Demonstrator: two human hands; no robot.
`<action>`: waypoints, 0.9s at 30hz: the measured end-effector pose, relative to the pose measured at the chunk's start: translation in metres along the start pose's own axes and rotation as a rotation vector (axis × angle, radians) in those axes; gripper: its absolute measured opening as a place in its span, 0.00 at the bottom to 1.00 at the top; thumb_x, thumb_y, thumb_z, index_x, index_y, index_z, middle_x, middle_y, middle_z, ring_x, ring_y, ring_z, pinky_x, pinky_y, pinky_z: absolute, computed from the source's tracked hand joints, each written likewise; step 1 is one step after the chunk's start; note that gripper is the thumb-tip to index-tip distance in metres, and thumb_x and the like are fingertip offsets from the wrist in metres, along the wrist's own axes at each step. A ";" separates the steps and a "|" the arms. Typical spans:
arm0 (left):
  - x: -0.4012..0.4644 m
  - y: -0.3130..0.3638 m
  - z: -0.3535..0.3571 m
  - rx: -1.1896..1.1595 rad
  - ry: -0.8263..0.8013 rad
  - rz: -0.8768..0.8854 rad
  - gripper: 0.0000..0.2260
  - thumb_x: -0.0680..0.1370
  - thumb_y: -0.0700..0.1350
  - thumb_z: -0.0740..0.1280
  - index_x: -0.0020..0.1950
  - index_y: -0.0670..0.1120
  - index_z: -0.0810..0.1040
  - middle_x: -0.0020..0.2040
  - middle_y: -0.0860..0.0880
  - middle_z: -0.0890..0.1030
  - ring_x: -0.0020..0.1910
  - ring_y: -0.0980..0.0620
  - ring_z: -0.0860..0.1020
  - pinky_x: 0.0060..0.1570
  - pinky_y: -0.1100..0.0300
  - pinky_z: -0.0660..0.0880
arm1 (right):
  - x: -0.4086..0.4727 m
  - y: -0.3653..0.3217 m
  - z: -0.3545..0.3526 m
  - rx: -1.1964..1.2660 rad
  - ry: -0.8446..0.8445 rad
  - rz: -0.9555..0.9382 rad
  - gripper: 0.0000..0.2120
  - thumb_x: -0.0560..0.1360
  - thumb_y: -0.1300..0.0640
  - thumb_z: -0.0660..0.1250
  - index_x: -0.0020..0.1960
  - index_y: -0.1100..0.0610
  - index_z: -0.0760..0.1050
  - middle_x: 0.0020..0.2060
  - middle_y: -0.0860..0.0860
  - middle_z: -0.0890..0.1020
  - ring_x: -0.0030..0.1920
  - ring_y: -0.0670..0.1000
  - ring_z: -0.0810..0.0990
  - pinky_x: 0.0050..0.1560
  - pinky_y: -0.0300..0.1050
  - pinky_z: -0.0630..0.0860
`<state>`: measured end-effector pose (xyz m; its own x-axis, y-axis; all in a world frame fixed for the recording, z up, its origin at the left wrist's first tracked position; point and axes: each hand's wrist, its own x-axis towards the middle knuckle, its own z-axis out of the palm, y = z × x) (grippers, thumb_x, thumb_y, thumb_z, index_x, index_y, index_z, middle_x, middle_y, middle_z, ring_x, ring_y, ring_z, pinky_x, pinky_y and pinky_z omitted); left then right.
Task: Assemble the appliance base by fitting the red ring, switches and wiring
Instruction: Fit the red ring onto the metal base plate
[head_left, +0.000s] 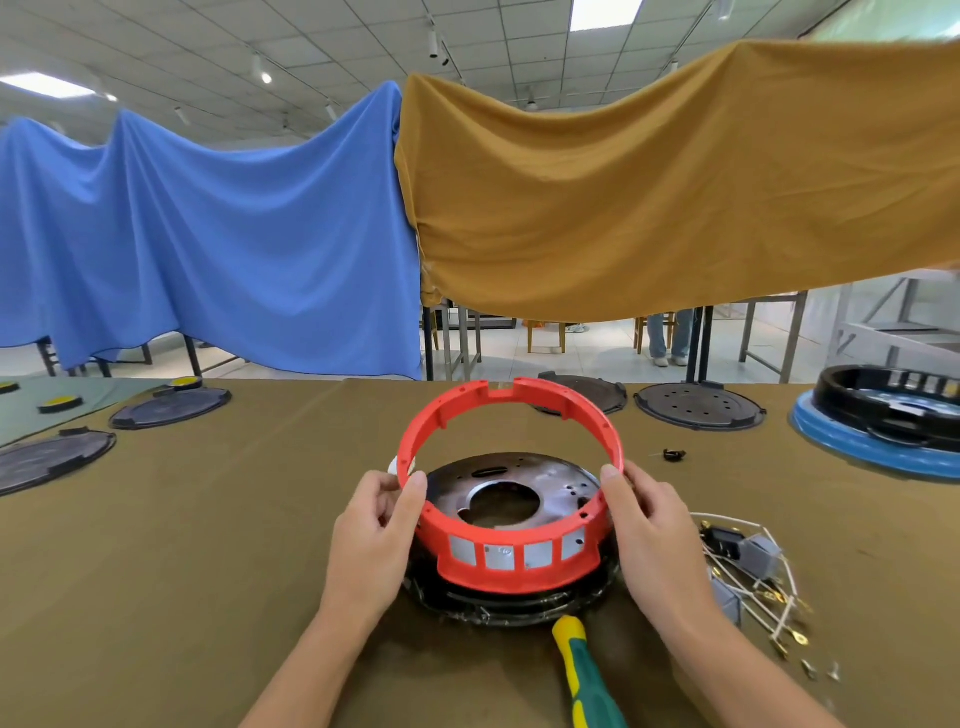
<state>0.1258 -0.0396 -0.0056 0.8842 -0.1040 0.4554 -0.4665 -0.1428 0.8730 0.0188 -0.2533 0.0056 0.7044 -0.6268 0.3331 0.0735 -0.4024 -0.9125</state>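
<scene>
A red plastic ring (511, 564) with window slots along its near wall is tilted over the black round base (519, 605), near edge down on the base and far edge raised. A dark metal plate (550, 480) with a central hole shows through the ring. My left hand (376, 540) grips the ring's left side, thumb on the rim. My right hand (657, 535) grips its right side the same way. A bundle of white wires with grey switches and brass terminals (753, 577) lies to the right of the base.
A green and yellow screwdriver (584, 670) lies just in front of the base. Several black discs (698, 405) sit along the table's far edge and at the left. A blue and black unit (883, 415) stands far right. A small black part (674, 455) lies behind the ring.
</scene>
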 end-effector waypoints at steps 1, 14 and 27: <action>0.000 0.001 0.000 0.004 0.016 -0.001 0.22 0.74 0.65 0.63 0.42 0.45 0.75 0.31 0.46 0.72 0.31 0.53 0.70 0.37 0.55 0.69 | 0.000 0.000 0.001 0.005 -0.024 0.006 0.19 0.79 0.39 0.57 0.59 0.49 0.78 0.48 0.51 0.75 0.57 0.52 0.73 0.48 0.43 0.68; 0.005 -0.005 -0.001 0.020 0.071 -0.007 0.21 0.80 0.57 0.64 0.37 0.41 0.77 0.51 0.49 0.75 0.51 0.69 0.72 0.47 0.79 0.65 | 0.007 0.004 0.003 0.108 -0.135 -0.043 0.10 0.80 0.46 0.61 0.58 0.36 0.78 0.52 0.45 0.75 0.59 0.43 0.73 0.54 0.40 0.68; 0.008 -0.011 0.003 0.315 -0.256 0.102 0.19 0.82 0.56 0.58 0.70 0.73 0.59 0.78 0.63 0.54 0.76 0.65 0.52 0.77 0.44 0.51 | 0.001 0.003 0.007 -0.221 -0.212 -0.120 0.24 0.79 0.48 0.63 0.74 0.41 0.63 0.60 0.43 0.69 0.62 0.43 0.62 0.60 0.41 0.61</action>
<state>0.1384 -0.0418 -0.0122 0.8169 -0.3685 0.4437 -0.5711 -0.4094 0.7115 0.0247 -0.2504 0.0011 0.8327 -0.4229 0.3574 0.0265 -0.6143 -0.7886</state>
